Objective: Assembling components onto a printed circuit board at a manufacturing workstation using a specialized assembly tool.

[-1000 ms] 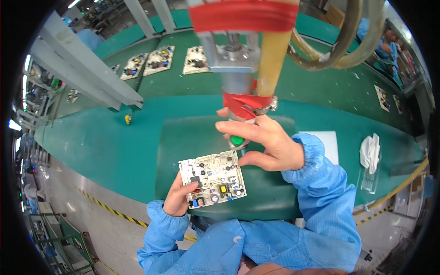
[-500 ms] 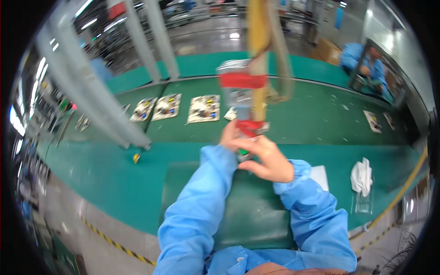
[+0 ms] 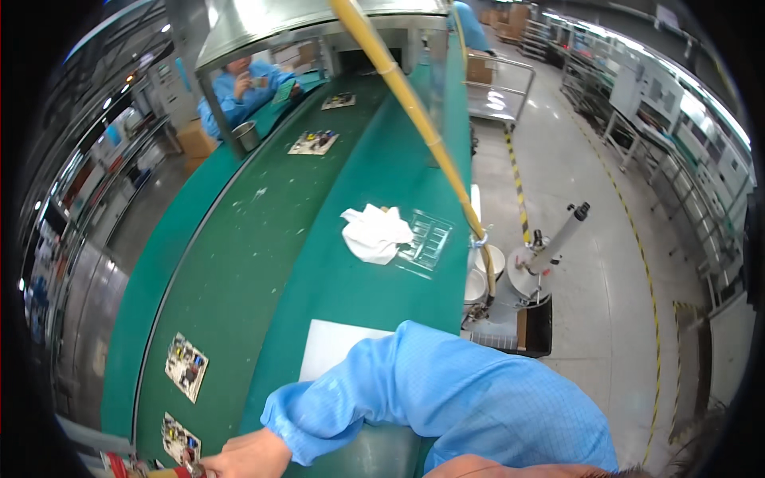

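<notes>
At the lower left edge, my right hand [image 3: 251, 456] curls against a red-and-yellow hanging tool [image 3: 163, 472]. Its fingertips run out of the picture, so the grip shows only in part. My left hand is out of view. Just beyond my right hand, a populated circuit board [image 3: 180, 440] lies on the dark green belt, with a second circuit board [image 3: 187, 368] farther along. My right sleeve [image 3: 470, 390] crosses the near worktop and partly covers a white sheet [image 3: 339, 344].
A crumpled white cloth [image 3: 376, 233] lies beside a clear plastic tray [image 3: 429, 243]. A yellow hose [image 3: 414, 107] slants across the bench. More boards [image 3: 313, 143] sit farther up the belt [image 3: 239, 239], near a metal hood [image 3: 303, 28]. A co-worker [image 3: 239, 92] sits across it.
My view has swung to the right along the belt. My left hand has left the picture, and my right hand and the tool now appear at the lower left edge.
</notes>
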Available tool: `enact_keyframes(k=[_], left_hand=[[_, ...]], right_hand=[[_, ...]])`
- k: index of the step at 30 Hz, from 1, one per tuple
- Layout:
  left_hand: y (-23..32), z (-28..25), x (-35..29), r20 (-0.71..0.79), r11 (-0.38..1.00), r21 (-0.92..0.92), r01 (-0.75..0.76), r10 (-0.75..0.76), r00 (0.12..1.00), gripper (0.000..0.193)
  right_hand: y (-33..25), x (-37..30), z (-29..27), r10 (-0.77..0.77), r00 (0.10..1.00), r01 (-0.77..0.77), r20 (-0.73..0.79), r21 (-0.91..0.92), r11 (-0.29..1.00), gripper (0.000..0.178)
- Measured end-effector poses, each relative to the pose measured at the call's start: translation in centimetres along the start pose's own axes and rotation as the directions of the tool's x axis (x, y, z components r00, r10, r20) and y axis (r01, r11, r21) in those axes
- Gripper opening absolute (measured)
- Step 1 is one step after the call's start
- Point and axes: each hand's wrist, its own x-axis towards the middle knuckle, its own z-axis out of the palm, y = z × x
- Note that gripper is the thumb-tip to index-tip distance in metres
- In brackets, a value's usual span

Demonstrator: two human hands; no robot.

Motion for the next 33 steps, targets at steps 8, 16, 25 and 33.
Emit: enact_keyframes(k=[8, 16, 25, 33], left_hand=[[4.1, -0.3, -2.9, -0.166, 0.998, 0.014, 0.059, -0.056, 0.985, 0.05], [10.7, -0.6, -7.5, -0.372, 0.998, 0.021, 0.066, -0.053, 0.927, 0.053], [13.5, -3.5, -15.4, -0.588, 0.998, -0.022, 0.063, -0.064, 0.806, 0.057], [16.3, 5.8, -32.1, -0.737, 0.962, -0.257, 0.092, -0.257, 0.626, 0.032]], right_hand=[[0.4, -0.6, -0.2, 0.042, 0.999, -0.044, -0.014, -0.239, 0.97, 0.05], [0.7, -0.2, -0.1, -0.046, 0.989, 0.074, 0.144, -0.197, 0.978, 0.042], [1.2, -0.9, 0.7, -0.043, 0.999, 0.035, -0.033, -0.209, 0.977, 0.054], [0.1, -0.4, 0.4, 0.017, 0.998, 0.0, 0.059, -0.283, 0.959, 0.05]])
